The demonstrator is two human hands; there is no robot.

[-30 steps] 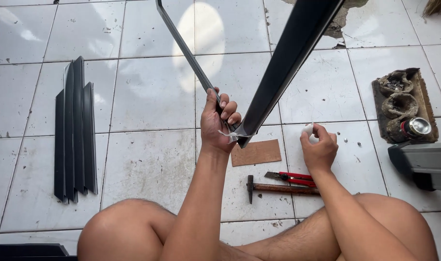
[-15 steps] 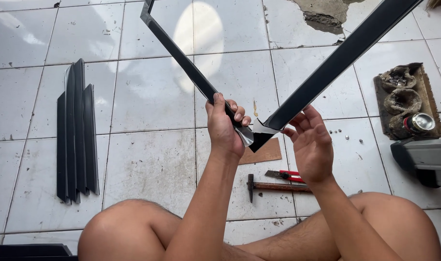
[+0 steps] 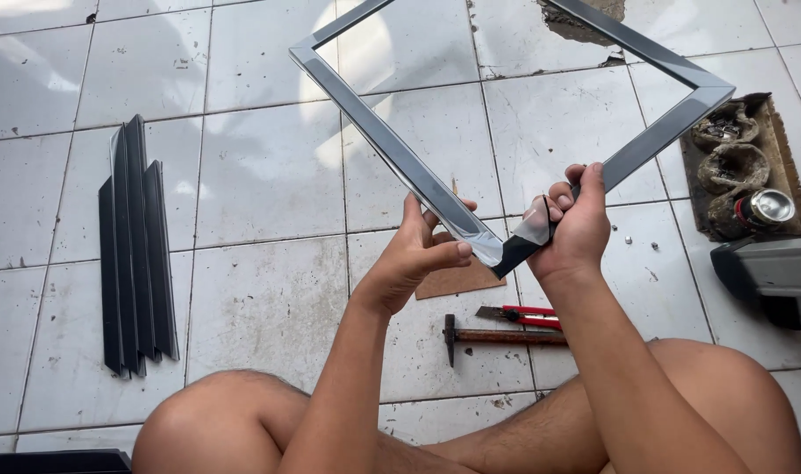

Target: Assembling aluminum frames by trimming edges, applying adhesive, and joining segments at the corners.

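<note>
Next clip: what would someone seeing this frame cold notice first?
First, the dark, glossy rectangular frame held tilted above the white tiled floor, filling the upper middle. The left hand and right hand grip its nearest corner. Then the stack of spare dark frame strips lying at left, and the wooden-handled hammer on the floor below the hands.

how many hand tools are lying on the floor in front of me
2: a hammer lying across the tile under the frame, and red-handled pliers just beyond it. Others may be hidden behind the arms.
</note>
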